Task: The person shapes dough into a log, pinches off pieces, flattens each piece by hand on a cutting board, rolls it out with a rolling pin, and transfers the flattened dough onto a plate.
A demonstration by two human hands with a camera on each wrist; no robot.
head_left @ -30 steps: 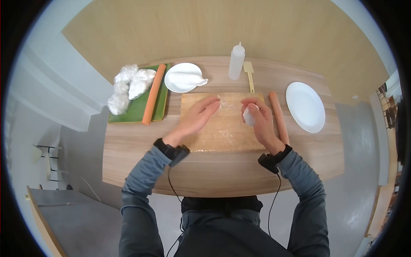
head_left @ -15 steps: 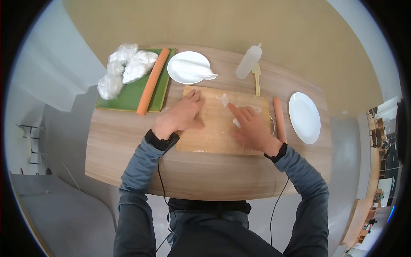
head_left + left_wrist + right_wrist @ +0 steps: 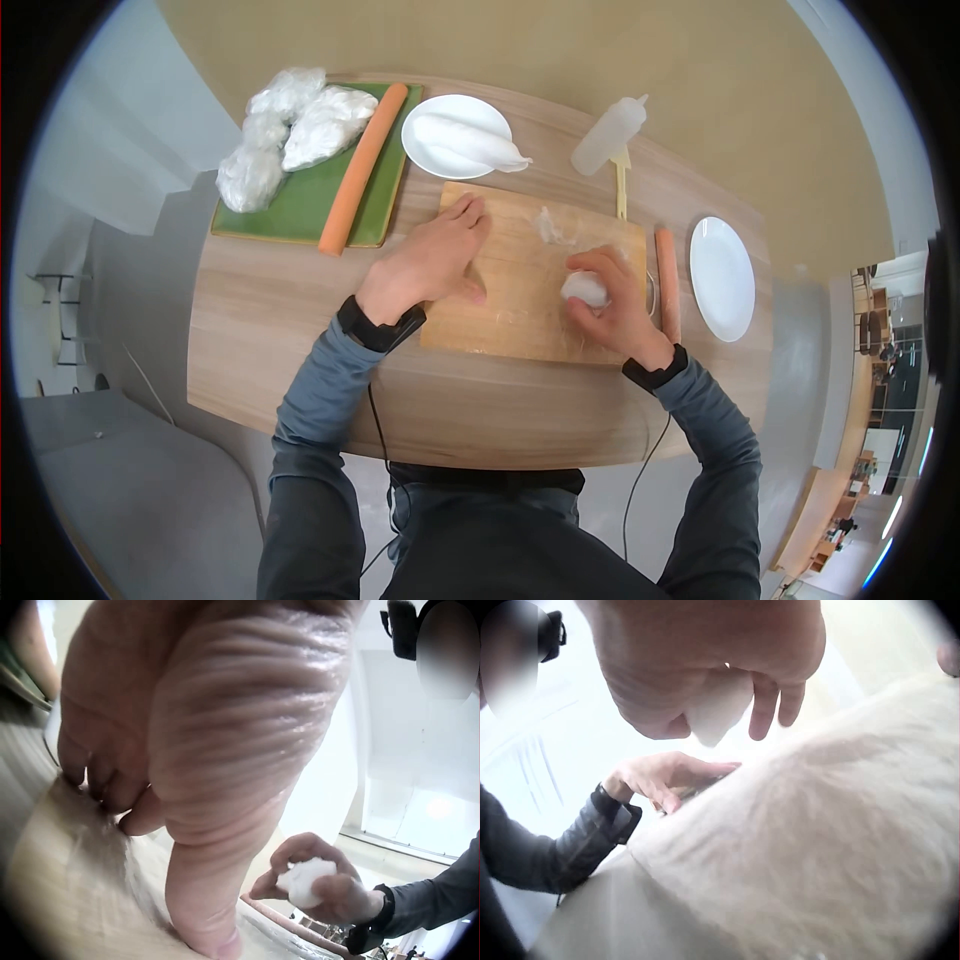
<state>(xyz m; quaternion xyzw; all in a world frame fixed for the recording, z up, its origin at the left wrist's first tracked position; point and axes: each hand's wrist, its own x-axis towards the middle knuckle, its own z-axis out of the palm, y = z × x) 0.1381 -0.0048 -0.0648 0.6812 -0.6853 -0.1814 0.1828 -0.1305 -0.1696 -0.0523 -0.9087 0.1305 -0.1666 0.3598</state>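
Observation:
A soft white lump (image 3: 585, 289), about palm-sized, is held in my right hand (image 3: 628, 312) between thumb and fingers. That hand is over the right part of a wooden board (image 3: 510, 255). In the left wrist view the lump (image 3: 306, 883) bulges out between the fingertips. My left hand (image 3: 428, 262) rests on the board's left side with its fingers extended and thumb spread; its fingertips (image 3: 140, 820) touch the surface. Thin whitish residue (image 3: 551, 228) lies at the board's back. Seen from the right wrist, the lump (image 3: 718, 707) tapers downward.
At the back left, a green tray (image 3: 285, 222) bears plastic-wrapped white bundles (image 3: 325, 128) and an orange rod (image 3: 362, 172). A bowl (image 3: 440, 105) holds a white bundle. Behind the board are a squeeze bottle (image 3: 610, 135) and spatula (image 3: 622, 190); a second rod (image 3: 667, 285) and oval plate (image 3: 722, 278) sit right.
My left hand has come down onto the board's left side. The right hand pressed the lump down over the board, fingers extended, and now grips it again nearer the right edge. The head view has shifted.

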